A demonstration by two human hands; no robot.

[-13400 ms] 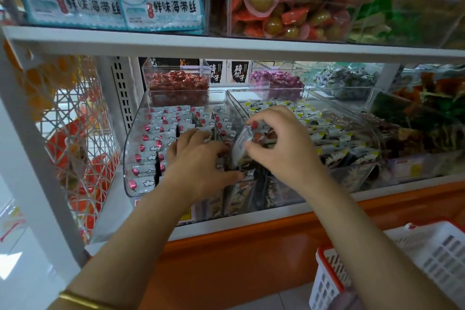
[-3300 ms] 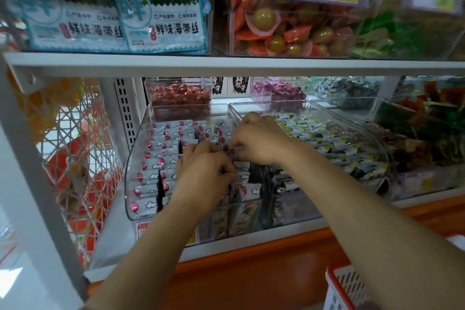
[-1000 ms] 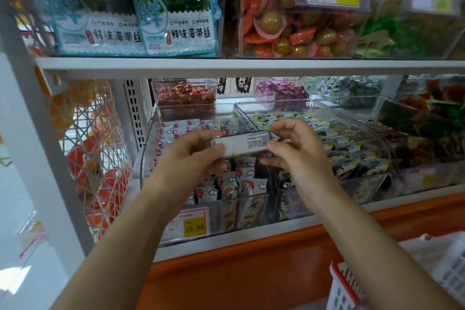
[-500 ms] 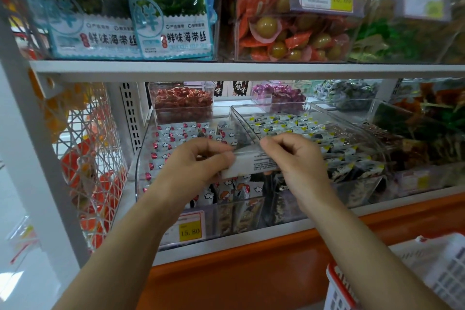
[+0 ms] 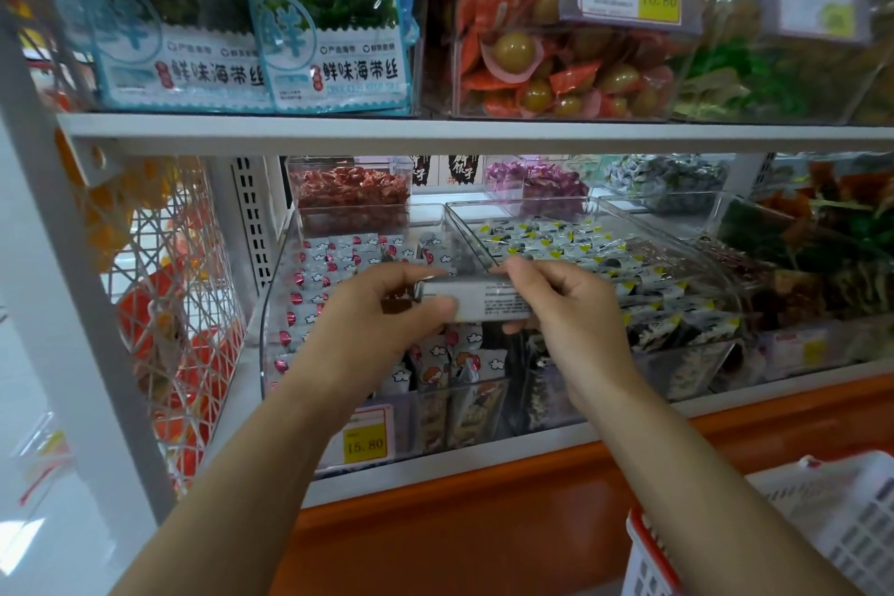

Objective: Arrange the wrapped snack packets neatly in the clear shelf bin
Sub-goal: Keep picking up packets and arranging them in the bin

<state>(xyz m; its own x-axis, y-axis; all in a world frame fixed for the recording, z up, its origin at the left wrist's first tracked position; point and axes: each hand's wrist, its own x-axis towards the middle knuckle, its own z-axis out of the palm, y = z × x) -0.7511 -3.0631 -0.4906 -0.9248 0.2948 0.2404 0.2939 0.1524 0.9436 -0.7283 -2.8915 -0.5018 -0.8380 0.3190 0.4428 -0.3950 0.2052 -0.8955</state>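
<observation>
1. White-backed snack packet lies level between both hands, above the clear shelf bin of cloud-print packets.
2. Left hand pinches its left end, thumb in front.
3. Right hand pinches the right end, fingers curled.

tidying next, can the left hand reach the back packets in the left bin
Likely yes once freed: left bin is open-topped, but left hand and right hand both pinch a packet.
</observation>
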